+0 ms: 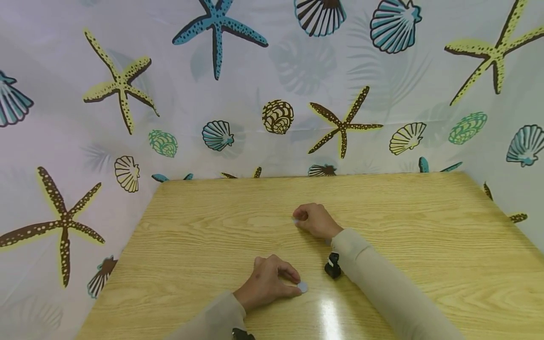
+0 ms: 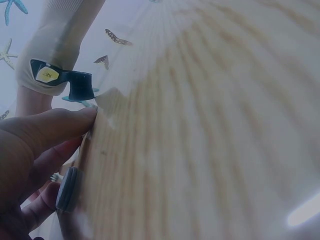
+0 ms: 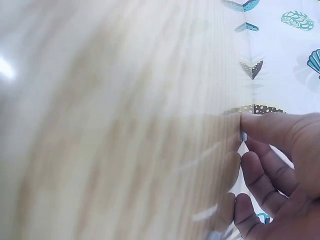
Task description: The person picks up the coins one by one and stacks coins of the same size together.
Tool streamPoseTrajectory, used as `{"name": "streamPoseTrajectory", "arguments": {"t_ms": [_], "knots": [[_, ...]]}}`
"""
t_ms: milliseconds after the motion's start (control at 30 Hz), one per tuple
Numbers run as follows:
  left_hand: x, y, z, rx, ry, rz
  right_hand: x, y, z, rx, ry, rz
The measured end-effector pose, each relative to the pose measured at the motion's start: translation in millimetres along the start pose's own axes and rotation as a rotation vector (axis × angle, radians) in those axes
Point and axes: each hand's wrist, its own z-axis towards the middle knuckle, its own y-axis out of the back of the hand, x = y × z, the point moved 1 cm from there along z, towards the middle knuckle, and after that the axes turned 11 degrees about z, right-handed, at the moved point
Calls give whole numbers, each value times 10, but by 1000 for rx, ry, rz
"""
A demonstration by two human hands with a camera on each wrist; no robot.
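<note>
On the wooden table, my left hand (image 1: 269, 281) pinches a small pale grey disc (image 1: 302, 286) at its edge, between thumb and fingertip. A dark-edged grey disc (image 2: 67, 189) shows against a lower fingertip in the left wrist view; the head view does not show it. Farther back, my right hand (image 1: 316, 221) pinches another small pale disc (image 1: 296, 221) with its fingertips at the tabletop. That disc (image 3: 243, 136) is mostly covered by the thumb in the right wrist view. Part of one more pale disc (image 1: 327, 241) peeks out beside the right wrist.
The wood-grained table (image 1: 204, 226) spreads out on both sides of the hands. A white cloth (image 1: 246, 94) with starfish and shells hangs at its back and sides. A black wrist camera (image 1: 333, 266) sits under the right sleeve. Light glares off the front tabletop.
</note>
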Motion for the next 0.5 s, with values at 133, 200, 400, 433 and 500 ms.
{"name": "streamPoseTrajectory", "arguments": {"t_ms": [133, 200, 400, 433, 500], "knots": [[-3, -2, 1, 2, 6, 4, 24, 6, -17, 1, 4, -10], [-5, -3, -1, 2, 12, 10, 39, 4, -27, -2, 13, -13], [-16, 1, -8, -2, 26, 36, 77, -7, -65, -6, 57, -27], [-17, 2, -10, -2, 25, 38, 77, -7, -74, -9, 63, -24], [-18, 3, -14, -1, 25, 38, 75, -4, -92, -23, 69, -5]]}}
